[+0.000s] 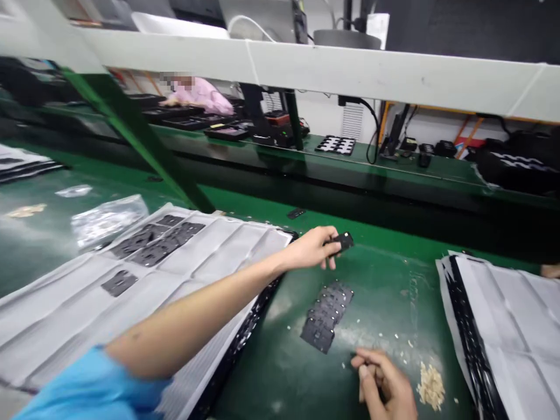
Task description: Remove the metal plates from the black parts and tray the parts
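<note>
My left hand (312, 248) reaches out over the green table, its fingers closed on a small flat black plastic part (345, 240) with a pale spot on it. Below it, a group of similar dark parts (328, 315) lies close together on the table. At the lower right, my right hand (385, 382) is curled with thumb and forefinger close together. What sits between those fingertips, if anything, is too small to make out. Beside it is a small pile of beige bits (431, 385).
A white compartment tray (231, 239) at left bears several dark parts (168, 242). Another tray stack (507, 309) stands at right. A clear plastic bag (109, 219) lies behind. A green post (131, 134) and white beam (306, 64) cross ahead. A person in pink (205, 96) sits beyond.
</note>
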Tool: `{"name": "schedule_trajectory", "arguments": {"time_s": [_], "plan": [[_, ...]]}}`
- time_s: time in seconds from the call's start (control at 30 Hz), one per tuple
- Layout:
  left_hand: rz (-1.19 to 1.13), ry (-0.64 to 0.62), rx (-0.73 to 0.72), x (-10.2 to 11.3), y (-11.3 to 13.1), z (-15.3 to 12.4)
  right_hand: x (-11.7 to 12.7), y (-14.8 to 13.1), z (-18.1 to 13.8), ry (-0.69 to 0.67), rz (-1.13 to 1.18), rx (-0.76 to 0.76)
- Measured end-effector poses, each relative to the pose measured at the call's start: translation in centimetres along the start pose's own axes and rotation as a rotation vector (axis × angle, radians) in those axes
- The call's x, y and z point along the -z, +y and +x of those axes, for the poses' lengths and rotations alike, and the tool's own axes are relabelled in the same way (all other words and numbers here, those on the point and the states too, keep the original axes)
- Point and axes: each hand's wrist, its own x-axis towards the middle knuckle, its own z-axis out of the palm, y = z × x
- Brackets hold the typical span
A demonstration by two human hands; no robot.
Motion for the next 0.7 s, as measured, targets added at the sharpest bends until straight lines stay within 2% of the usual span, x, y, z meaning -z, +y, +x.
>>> {"name": "schedule_trajectory", "arguments": {"time_s": [0.07, 0.13, 0.23, 0.37, 0.53, 0.7], "plan": [[-0.199, -0.106, -0.108, -1.9, 1.9, -4.0, 0.7, -2.4, 1.0, 0.005, 0.024, -0.011], [-0.339, -0.169, -0.13, -3.6, 3.3, -7.3, 1.3, -4.7, 2.0, 0.001, 0.039, -0.024], [-0.445, -0.147, -0.097, -5.8, 4.7, -10.2, 1.8, -7.3, 3.0, -0.069, 0.1, -0.033], [-0.446, -0.054, -0.116, -8.3, 5.1, -11.7, 2.0, -8.4, 3.1, -0.142, 0.159, -0.06], [-0.272, -0.014, -0.21, -10.5, 4.2, -12.8, 2.2, -8.1, 2.6, -0.051, 0.19, -0.034], [-0.142, 0.056, -0.339, -11.9, 3.6, -13.2, 2.2, -7.3, 2.8, -0.023, 0.222, 0.008]]}}
